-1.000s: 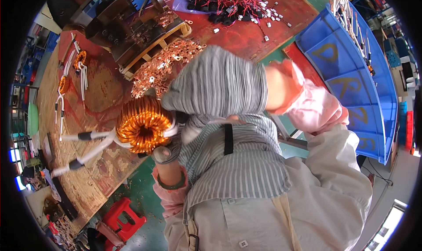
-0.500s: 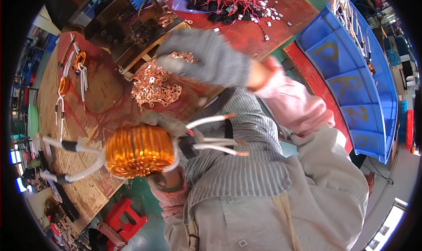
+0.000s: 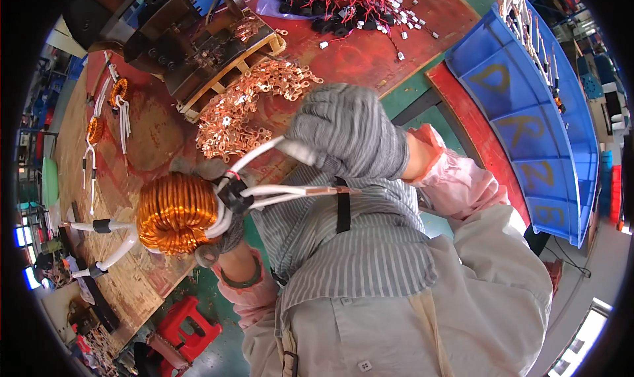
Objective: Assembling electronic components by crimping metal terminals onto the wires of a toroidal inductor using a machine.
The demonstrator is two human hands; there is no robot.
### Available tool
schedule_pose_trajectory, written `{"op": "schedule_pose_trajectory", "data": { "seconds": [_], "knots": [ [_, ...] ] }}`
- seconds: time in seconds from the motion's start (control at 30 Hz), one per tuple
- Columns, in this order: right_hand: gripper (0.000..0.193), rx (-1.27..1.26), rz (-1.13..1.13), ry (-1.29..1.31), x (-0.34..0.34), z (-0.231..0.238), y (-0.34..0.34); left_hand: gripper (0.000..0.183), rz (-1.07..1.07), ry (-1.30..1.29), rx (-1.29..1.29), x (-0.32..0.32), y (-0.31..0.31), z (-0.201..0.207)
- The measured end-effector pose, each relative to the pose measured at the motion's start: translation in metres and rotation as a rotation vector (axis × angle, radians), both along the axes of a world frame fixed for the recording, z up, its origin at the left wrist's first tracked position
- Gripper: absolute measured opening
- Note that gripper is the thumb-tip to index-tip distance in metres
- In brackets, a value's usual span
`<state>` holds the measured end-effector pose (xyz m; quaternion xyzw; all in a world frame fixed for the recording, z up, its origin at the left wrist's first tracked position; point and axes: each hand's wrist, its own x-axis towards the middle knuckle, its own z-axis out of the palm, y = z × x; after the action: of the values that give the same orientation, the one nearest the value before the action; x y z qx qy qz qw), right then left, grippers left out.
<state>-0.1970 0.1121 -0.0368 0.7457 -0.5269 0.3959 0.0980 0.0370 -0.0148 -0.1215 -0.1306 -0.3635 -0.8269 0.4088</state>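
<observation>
My gloved left hand [image 3: 232, 237] grips a toroidal coil [image 3: 176, 212] wound with orange copper wire, held above the table's near edge. White sleeved leads stick out on both its sides, and a black band [image 3: 234, 195] bundles those on the right. Fingers of my gloved right hand [image 3: 350, 133] are closed at the tip of the upper white lead [image 3: 254, 155]; whether a small copper piece is also between them is hidden. Two more leads [image 3: 284, 193] with bare copper ends point toward my apron. Just beyond the hands lies a heap of copper ring terminals [image 3: 231, 123].
A dark metal press [image 3: 168, 53] stands behind the terminals on a wooden frame. Two similar coils [image 3: 96, 130] lie at the table's left. Red-wired black parts [image 3: 330, 7] are piled at the back. A blue bin [image 3: 522, 126] stands right; a red stool [image 3: 188, 331] is below.
My right hand has come back from the terminal heap, toward me and rightward, to the upper lead's tip. The left hand has shifted the coil slightly left.
</observation>
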Motion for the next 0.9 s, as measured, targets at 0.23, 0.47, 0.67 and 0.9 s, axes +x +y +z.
{"op": "schedule_pose_trajectory", "data": {
  "seconds": [0.23,0.47,0.67,0.9],
  "knots": [
    [0.029,0.167,0.072,-1.083,-0.074,-0.045,-0.021,0.098,0.084,0.047,0.022,0.014,-0.057,0.002],
    [0.032,0.515,-0.493,-0.025,-0.054,-0.073,-0.027,0.083,0.224,-0.087,0.173,0.005,-0.135,-0.002],
    [0.027,0.441,-0.463,-0.097,-0.052,-0.089,-0.038,0.07,0.195,-0.189,0.255,-0.003,-0.139,-0.014],
    [0.027,0.313,-0.511,-0.52,-0.061,-0.1,-0.045,0.075,0.214,-0.164,0.241,-0.001,-0.144,-0.02]
  ]
}}
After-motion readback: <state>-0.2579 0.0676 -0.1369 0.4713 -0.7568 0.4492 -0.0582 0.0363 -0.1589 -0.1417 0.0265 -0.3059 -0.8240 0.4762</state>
